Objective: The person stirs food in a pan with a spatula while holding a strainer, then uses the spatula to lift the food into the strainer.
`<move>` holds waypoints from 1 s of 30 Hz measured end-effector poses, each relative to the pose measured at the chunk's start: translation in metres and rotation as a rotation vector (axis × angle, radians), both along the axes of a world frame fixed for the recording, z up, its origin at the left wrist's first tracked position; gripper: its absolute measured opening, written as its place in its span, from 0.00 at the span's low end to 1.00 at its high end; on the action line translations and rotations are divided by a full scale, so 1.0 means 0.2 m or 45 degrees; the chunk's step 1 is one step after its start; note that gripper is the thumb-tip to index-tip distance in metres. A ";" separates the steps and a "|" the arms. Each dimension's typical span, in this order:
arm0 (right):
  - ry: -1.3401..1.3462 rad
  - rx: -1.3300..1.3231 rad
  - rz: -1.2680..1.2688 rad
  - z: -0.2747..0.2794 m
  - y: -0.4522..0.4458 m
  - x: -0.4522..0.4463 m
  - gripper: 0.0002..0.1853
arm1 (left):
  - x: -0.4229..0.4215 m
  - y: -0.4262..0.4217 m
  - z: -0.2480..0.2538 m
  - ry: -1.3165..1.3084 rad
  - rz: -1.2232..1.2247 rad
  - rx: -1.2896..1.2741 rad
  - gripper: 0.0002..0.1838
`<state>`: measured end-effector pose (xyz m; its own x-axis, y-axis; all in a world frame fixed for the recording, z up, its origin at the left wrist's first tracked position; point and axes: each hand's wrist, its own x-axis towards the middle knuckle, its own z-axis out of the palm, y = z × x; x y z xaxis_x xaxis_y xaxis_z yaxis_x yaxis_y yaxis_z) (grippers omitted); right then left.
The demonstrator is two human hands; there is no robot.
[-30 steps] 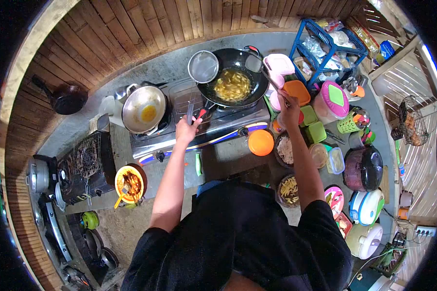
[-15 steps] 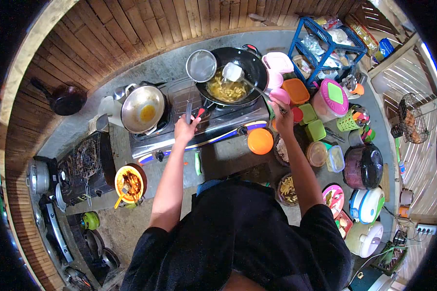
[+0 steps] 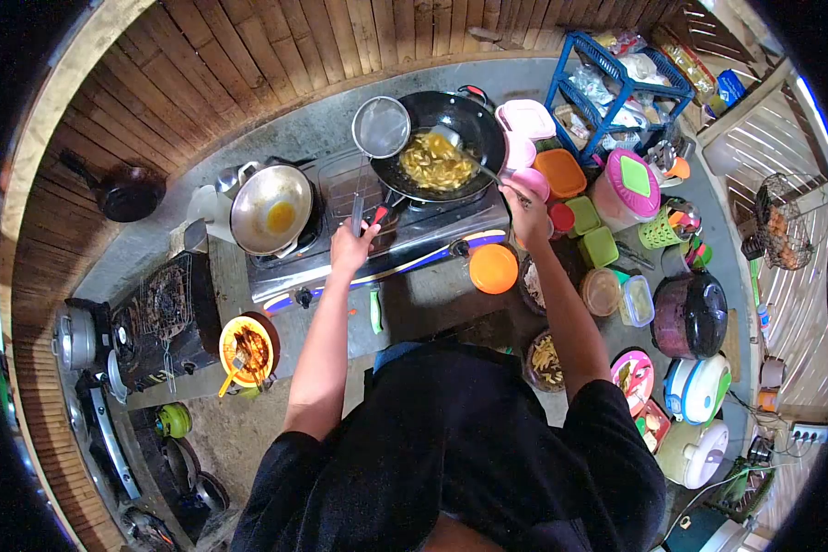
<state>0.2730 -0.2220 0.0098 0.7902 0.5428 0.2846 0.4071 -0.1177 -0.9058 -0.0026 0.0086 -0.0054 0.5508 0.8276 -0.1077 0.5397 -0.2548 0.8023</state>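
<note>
My left hand is closed on the handle of a round mesh strainer, whose basket is held over the left rim of the black wok. The wok's red and black handle lies by my fingers; whether they touch it too, I cannot tell. Yellowish food pieces lie in oil in the wok. My right hand is wrapped round the handle of a metal spatula, its blade partly sunk among the pieces. A lighter pan with a little yellow oil stands on the left burner.
Plastic containers crowd the counter right of the wok, below a blue rack. An orange lid lies near the stove's front edge. At left are a yellow bowl of sauce and a charcoal grill.
The spatula first came in over the wok with its pale blade raised, then went down into the food. My right hand moved slightly left. The strainer shifted a little left, then stayed.
</note>
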 end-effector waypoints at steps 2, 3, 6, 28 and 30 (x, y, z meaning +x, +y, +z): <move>0.073 0.062 0.045 -0.01 0.01 -0.01 0.14 | 0.00 0.00 -0.01 -0.004 -0.006 -0.003 0.19; 0.141 0.128 0.092 -0.01 0.01 -0.01 0.14 | 0.00 0.01 -0.01 -0.012 -0.010 -0.003 0.18; 0.036 0.115 0.037 -0.01 0.01 -0.01 0.13 | 0.00 0.01 -0.01 0.017 0.008 -0.013 0.18; -0.013 -0.011 -0.052 0.15 -0.10 -0.22 0.11 | 0.00 0.00 -0.02 0.000 0.010 0.013 0.19; -0.109 0.014 -0.097 0.16 -0.09 -0.21 0.11 | 0.01 0.01 -0.02 -0.020 0.022 -0.018 0.18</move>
